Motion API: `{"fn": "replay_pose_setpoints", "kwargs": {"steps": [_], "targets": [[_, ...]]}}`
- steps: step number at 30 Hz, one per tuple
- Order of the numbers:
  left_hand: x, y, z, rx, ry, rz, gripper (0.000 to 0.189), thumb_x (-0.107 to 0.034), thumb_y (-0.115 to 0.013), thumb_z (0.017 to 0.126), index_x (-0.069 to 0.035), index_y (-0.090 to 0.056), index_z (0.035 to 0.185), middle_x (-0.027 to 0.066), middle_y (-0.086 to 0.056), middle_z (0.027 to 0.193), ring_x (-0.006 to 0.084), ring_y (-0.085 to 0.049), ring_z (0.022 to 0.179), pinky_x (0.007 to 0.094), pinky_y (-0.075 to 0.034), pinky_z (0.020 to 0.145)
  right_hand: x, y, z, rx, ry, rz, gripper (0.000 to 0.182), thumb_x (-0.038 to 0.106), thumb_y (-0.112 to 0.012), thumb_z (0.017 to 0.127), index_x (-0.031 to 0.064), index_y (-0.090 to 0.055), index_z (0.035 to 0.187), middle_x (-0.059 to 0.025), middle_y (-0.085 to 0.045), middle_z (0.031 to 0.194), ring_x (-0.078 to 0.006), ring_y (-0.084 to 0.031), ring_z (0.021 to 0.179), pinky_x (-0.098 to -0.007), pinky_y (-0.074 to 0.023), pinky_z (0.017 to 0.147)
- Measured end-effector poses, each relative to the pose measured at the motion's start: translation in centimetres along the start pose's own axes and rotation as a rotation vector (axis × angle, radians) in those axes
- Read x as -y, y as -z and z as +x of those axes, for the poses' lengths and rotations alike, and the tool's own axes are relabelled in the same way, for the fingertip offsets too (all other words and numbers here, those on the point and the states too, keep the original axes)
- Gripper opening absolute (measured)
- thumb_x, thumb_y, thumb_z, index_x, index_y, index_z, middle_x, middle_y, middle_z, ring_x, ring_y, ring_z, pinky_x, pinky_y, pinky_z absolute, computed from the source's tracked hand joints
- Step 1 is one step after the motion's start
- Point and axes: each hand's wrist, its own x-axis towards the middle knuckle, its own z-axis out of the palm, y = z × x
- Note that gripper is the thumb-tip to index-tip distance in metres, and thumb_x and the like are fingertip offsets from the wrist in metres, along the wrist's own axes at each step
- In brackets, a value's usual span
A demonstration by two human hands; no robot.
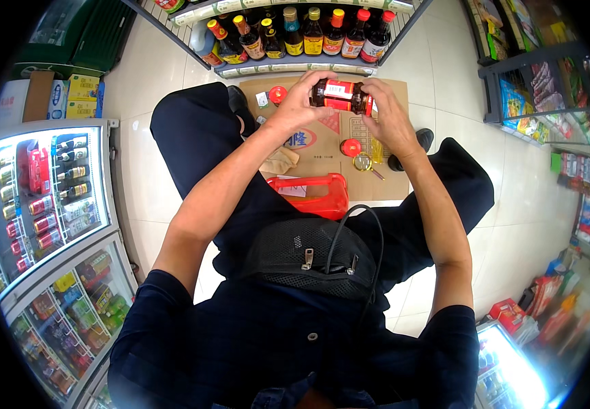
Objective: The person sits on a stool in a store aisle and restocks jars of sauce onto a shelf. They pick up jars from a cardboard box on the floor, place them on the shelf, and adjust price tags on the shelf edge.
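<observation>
A glass sauce jar (338,95) with a red label and a red lid lies sideways between my hands, held up over a flattened cardboard sheet (320,158). My left hand (299,100) grips its base end. At the lid end, the fingers of my right hand (388,115) close around it. Below, a red-lidded jar (351,148) stands on the cardboard, with a magnifying glass (363,162) beside it. Another red lid (277,94) shows near my left wrist, next to a small printed card (262,99). A tan cloth (279,161) lies partly behind my left knee.
A red plastic stool or basket (325,197) sits between my legs. Ahead stands a metal shelf (300,66) of sauce bottles (313,33). Glass-door drink coolers (49,204) line the left side. Packaged goods hang on a rack (545,97) at right. A black mesh waist bag (295,255) rests on my lap.
</observation>
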Motion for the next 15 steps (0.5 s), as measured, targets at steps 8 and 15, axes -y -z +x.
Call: {"fn": "replay_pose_setpoints", "kwargs": {"steps": [8, 15], "targets": [[-0.31, 0.24, 0.03, -0.016, -0.159, 0.227, 0.066, 0.005, -0.080, 0.076, -0.006, -0.056, 0.136, 0.0090, -0.051, 0.132, 0.0234, -0.057, 0.124, 0.0347, -0.057, 0.101, -0.56, -0.46, -0.07, -0.038, 0.037, -0.021, 0.070, -0.004, -0.080, 0.074, 0.0089, -0.050, 0.135, -0.0151, -0.054, 0.140, -0.0400, -0.060, 0.124, -0.0442, -0.0544, 0.101], [-0.32, 0.24, -0.03, -0.054, -0.210, 0.318, 0.064, 0.002, -0.083, 0.073, -0.005, -0.059, 0.132, 0.0102, -0.056, 0.130, 0.0265, -0.058, 0.125, 0.0362, -0.048, 0.107, -0.60, -0.64, -0.11, -0.053, 0.044, -0.035, 0.070, -0.004, -0.080, 0.074, 0.0091, -0.049, 0.135, -0.0155, -0.054, 0.141, -0.0403, -0.060, 0.123, -0.0442, -0.0551, 0.100]]}}
